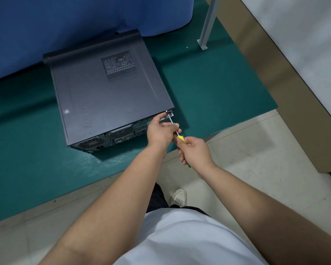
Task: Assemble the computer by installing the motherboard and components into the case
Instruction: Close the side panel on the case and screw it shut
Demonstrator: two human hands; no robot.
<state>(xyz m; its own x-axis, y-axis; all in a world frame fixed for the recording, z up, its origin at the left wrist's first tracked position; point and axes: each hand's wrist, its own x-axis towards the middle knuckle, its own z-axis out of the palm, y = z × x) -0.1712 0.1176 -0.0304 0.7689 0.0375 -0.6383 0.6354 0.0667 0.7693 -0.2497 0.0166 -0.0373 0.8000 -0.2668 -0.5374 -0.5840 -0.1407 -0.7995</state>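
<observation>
A dark grey computer case (107, 96) lies flat on the green mat (208, 88) with its side panel on and its rear ports facing me. A vent grille (119, 66) shows on the panel. My right hand (196, 151) grips the yellow handle of a screwdriver (180, 139). Its metal shaft runs up to the case's rear right corner, where the tip meets a screw (166, 111). My left hand (161, 131) pinches the shaft just above the handle, beside the rear panel.
A blue cloth (65, 25) hangs behind the case. A metal post (208, 22) is bolted to the mat at the back right, with a small loose screw (187, 47) near its foot. Tiled floor and my shoe (179, 197) lie below the mat's edge.
</observation>
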